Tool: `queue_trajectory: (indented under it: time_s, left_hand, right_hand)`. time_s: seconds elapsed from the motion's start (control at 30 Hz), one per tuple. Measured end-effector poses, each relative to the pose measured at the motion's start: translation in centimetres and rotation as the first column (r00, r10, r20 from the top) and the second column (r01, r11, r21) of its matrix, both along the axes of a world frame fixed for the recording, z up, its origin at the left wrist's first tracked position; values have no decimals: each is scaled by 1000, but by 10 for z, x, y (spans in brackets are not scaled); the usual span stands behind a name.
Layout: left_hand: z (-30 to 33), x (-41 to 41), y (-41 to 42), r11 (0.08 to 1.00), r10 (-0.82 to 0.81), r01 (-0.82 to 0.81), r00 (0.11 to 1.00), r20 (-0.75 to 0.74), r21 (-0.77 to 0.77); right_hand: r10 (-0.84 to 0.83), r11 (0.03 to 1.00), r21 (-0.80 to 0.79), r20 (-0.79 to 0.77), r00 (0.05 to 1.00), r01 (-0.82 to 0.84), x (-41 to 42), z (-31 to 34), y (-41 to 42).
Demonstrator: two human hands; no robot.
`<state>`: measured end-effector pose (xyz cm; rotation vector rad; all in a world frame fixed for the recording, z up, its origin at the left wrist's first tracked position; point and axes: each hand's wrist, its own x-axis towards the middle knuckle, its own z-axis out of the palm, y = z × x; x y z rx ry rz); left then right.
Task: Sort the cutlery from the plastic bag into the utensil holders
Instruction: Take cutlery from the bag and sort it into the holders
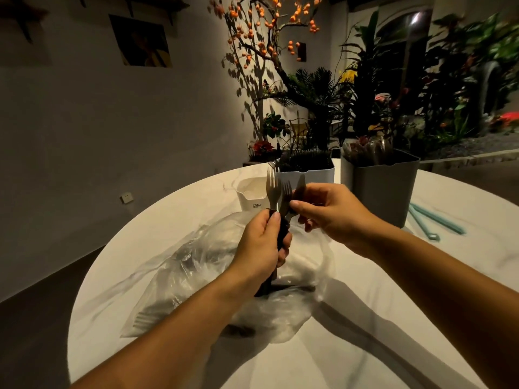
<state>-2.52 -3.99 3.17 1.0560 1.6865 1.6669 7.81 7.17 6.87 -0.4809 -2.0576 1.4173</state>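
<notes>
Plastic bag (224,276) nearest, grey holder (384,186) behind, teal sticks (432,220) alongside.

Two bare forearms, left hand (259,242) & right hand (335,211), no sleeves, short unpainted nails.

I count two hands in view: my left hand (262,242) and my right hand (334,211). Between them I see two forks with tines showing, a taller fork (271,189) and a shorter fork (287,193), plus a third piece (300,184) whose kind I can't tell. There is one clear plastic bag (213,279) on one round table (379,327); how many pieces lie inside it I can't count. Three holders stand at the back: one small white holder (251,196), one wider white holder (307,174), one grey holder (384,186). I make out two blue straws (434,219).
</notes>
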Motion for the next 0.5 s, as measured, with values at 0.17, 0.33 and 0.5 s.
queue_trajectory:
  time_s: [0.17, 0.33, 0.5]
  left_hand:
    - [14, 5, 6, 998, -63, 63, 997, -45, 6]
    - [30, 4, 12, 999, 12, -11, 999, -35, 47]
    - [46, 6, 16, 990, -140, 140, 990, -7, 3]
  right_hand:
    - [-24, 994, 102, -5, 1000, 24, 4, 19, 4]
    - [-90, 979, 185, -2, 996, 89, 8, 35, 9]
    - [-74, 971, 230, 25, 997, 66, 13, 50, 14]
